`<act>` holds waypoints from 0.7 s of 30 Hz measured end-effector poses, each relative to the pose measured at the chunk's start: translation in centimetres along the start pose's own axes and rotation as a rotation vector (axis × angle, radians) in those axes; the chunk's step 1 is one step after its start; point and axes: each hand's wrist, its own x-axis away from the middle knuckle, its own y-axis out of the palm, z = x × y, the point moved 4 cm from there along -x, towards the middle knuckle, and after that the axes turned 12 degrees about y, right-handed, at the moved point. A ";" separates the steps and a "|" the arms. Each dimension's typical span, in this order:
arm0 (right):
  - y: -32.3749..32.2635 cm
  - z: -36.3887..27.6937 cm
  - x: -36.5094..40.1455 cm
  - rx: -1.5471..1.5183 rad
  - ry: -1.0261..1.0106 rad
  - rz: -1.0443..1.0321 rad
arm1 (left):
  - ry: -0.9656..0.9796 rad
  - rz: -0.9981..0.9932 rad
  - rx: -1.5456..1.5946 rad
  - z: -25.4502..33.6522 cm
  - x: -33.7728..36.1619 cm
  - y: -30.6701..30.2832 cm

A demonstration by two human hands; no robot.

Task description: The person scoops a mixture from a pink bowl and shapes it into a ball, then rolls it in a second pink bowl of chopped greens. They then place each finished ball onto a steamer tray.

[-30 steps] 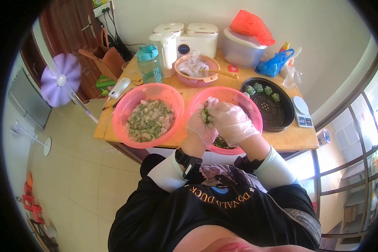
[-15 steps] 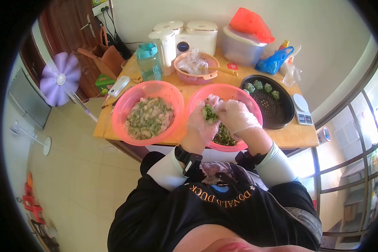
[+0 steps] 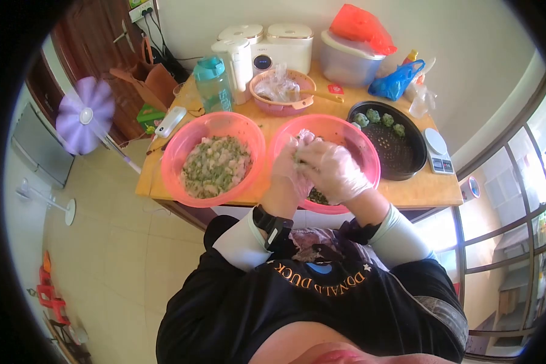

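Observation:
Both my hands wear clear plastic gloves and meet over the right pink basin, which holds dark chopped greens. My left hand is curled round a green clump, now almost wholly covered. My right hand lies over it, its fingers bent and pressed against the left. Beside them, the left pink basin holds a pale and green chopped mixture. Several green balls sit along the upper rim of the round black pan.
Behind the basins stand a peach colander with a plastic bag, a teal bottle, a white pitcher and a lidded tub. A scale lies right of the pan. A white device is at the table's left.
My right hand has closed over the green clump in my left hand, which showed openly before. The view has shifted slightly.

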 end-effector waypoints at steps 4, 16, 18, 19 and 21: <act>2.4 1.2 0.9 0.143 -0.074 0.097 | 0.045 0.016 -0.068 -0.4 0.3 0.8; 0.1 0.8 1.3 -0.187 0.505 -0.152 | 0.090 -0.094 0.096 0.0 -0.2 0.7; 0.9 0.9 1.4 -0.177 0.468 -0.108 | 0.086 -0.094 0.090 -0.1 -0.3 0.8; 1.6 1.5 1.5 -0.302 0.558 -0.128 | 0.076 -0.103 0.102 -0.1 -0.4 0.7; 2.0 1.7 1.5 -0.431 0.642 -0.150 | 0.072 -0.111 0.113 -0.1 -0.5 0.6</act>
